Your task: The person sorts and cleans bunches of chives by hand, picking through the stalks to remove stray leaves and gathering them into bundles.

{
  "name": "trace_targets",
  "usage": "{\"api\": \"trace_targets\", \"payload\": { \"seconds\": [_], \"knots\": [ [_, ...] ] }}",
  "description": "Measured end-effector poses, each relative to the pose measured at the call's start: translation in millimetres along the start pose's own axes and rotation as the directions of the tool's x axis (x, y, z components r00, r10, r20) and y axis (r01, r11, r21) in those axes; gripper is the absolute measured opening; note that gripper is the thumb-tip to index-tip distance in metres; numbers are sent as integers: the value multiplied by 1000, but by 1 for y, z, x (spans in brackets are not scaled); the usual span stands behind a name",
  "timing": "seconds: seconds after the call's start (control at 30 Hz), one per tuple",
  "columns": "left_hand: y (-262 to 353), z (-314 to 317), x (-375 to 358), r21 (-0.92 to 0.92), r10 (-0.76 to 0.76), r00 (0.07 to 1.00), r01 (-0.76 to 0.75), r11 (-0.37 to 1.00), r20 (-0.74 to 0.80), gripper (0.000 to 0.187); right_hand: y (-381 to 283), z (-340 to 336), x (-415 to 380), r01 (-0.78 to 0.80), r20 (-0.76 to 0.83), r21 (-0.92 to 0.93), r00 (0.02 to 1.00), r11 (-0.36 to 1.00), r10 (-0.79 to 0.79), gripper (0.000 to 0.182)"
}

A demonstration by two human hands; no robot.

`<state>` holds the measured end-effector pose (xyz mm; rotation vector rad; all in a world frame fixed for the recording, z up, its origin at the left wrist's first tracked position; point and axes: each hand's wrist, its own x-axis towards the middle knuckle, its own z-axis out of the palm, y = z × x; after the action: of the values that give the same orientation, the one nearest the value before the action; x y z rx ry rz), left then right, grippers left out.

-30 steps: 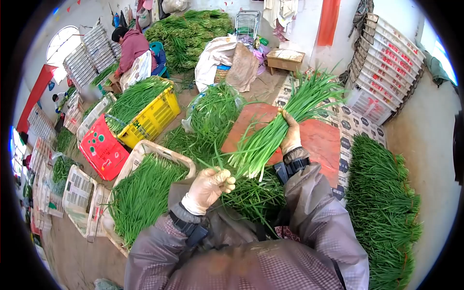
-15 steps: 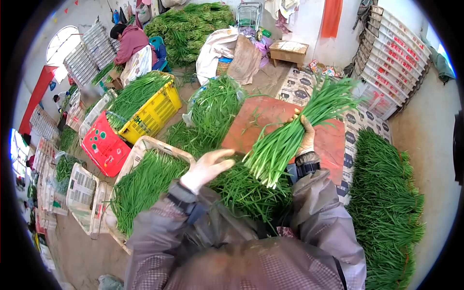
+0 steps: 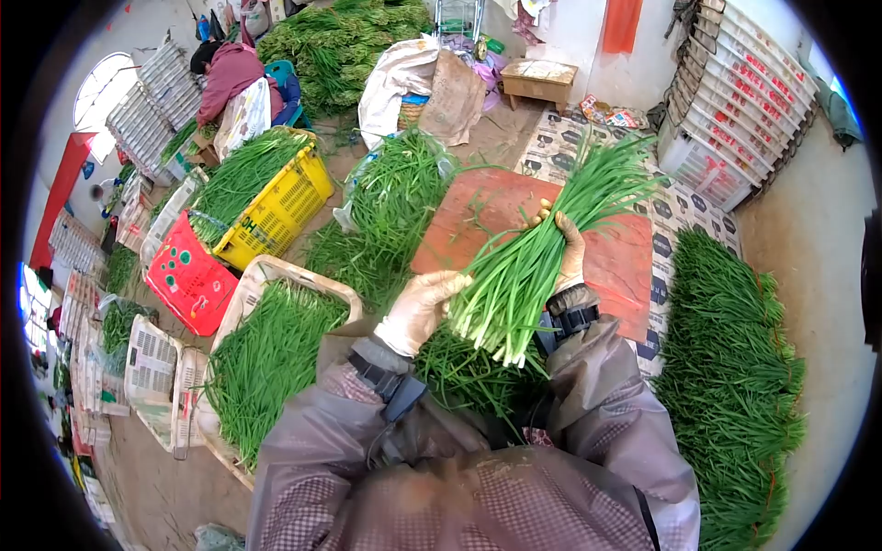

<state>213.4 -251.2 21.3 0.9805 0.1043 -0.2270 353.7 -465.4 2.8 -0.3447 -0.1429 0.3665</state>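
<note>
My right hand (image 3: 567,248), in a pale glove, grips a thick bunch of green chives (image 3: 533,262) at its middle, white root ends pointing toward me and leaf tips fanning up to the right. My left hand (image 3: 421,308), also gloved, rests flat with fingers apart against the left side of the bunch near the root ends. Both hands hover over a reddish board (image 3: 625,262) and a loose pile of chives (image 3: 459,372) in front of me.
A white crate of chives (image 3: 276,354) lies at my left, with a yellow crate (image 3: 276,211) and a red crate (image 3: 188,280) beyond. A row of laid-out chives (image 3: 735,367) runs along the right. White crates (image 3: 735,110) are stacked at the back right. Another person (image 3: 230,78) sits far left.
My left hand went from a closed fist low at the left, opened, and moved right onto the bunch. My right hand tilted the bunch more upright and drew it nearer.
</note>
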Motion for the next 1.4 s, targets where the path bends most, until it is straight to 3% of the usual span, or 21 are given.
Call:
{"api": "trace_targets", "payload": {
  "seconds": [0.03, 0.2, 0.3, 0.33, 0.47, 0.57, 0.7, 0.77, 0.8, 0.87, 0.9, 0.93, 0.97, 1.03, 1.1, 1.2, 1.23, 1.3, 1.4],
  "knots": [
    [-1, -6, -1, -13, -31, 996, 32, 999, 78, 20, -1, 0, 1, -4, 4, 19, 1000, 1000, 4, 38],
    [-1, -10, -7, -139, -43, 986, 66, 988, 164, 19, -2, 0, 5, -39, 48, 25, 998, 999, 38, 34],
    [8, -5, -24, -122, -59, 994, 70, 990, 95, 19, -5, 1, 5, -65, 94, 67, 994, 996, 59, 34],
    [5, -17, -22, -237, -47, 980, 93, 967, 193, 21, -6, 2, 5, -58, 96, 38, 994, 998, 54, 33],
    [6, -24, -30, -206, 3, 994, 19, 978, 106, 23, -8, 0, 7, -36, 38, -4, 999, 999, 36, 33],
    [8, -33, -44, -205, 30, 988, 2, 979, 154, 24, -19, -17, 11, -38, -4, 30, 999, 999, 38, 34],
    [25, -52, -74, 40, 41, 994, -46, 998, 104, 23, -47, -23, 9, 78, -49, 14, 996, 997, -77, 33],
    [32, -93, -91, 93, 92, 940, -129, 987, 329, 19, -71, -38, 8, 200, -142, 9, 970, 980, -197, 32],
    [52, -92, -101, 397, -105, 954, -16, 918, 282, 18, -81, -41, 3, 219, -119, 15, 969, 976, -216, 31],
    [76, -94, -106, 836, -400, 916, 198, 513, 28, 26, -89, -46, -2, 245, -106, 2, 964, 970, -243, 31],
    [74, -93, -99, 939, -179, 982, 1, 343, 64, 29, -88, -46, -1, 250, -115, -19, 961, 968, -251, 31],
    [67, -85, -92, 982, 38, 988, -152, 114, 149, 32, -85, -44, -2, 252, -123, -37, 959, 967, -255, 31],
    [60, -77, -85, 958, 227, 935, -245, -147, 273, 36, -80, -42, -1, 252, -127, -56, 958, 966, -257, 33],
    [67, 0, -59, 912, 389, 850, -407, 55, 355, 41, -69, -26, -2, 246, -133, -94, 957, 965, -257, 36],
    [68, 49, -42, 836, 374, 750, -515, -188, 546, 39, -59, -23, -1, 228, -83, -118, 968, 966, -238, 41],
    [46, 82, -19, 744, 279, 692, -586, -322, 666, 38, -51, -18, 0, 239, -96, -131, 963, 962, -252, 40],
    [41, 87, -17, 753, 261, 713, -564, -338, 651, 37, -49, -18, 0, 232, -104, -121, 964, 965, -245, 40],
    [25, 85, -9, 767, 372, 679, -485, -420, 633, 32, -48, -20, -2, 221, -123, -100, 965, 970, -232, 39],
    [15, 70, -3, 801, 427, 682, -453, -390, 594, 26, -49, -25, -1, 223, -142, -103, 961, 969, -236, 39]
  ]
}}
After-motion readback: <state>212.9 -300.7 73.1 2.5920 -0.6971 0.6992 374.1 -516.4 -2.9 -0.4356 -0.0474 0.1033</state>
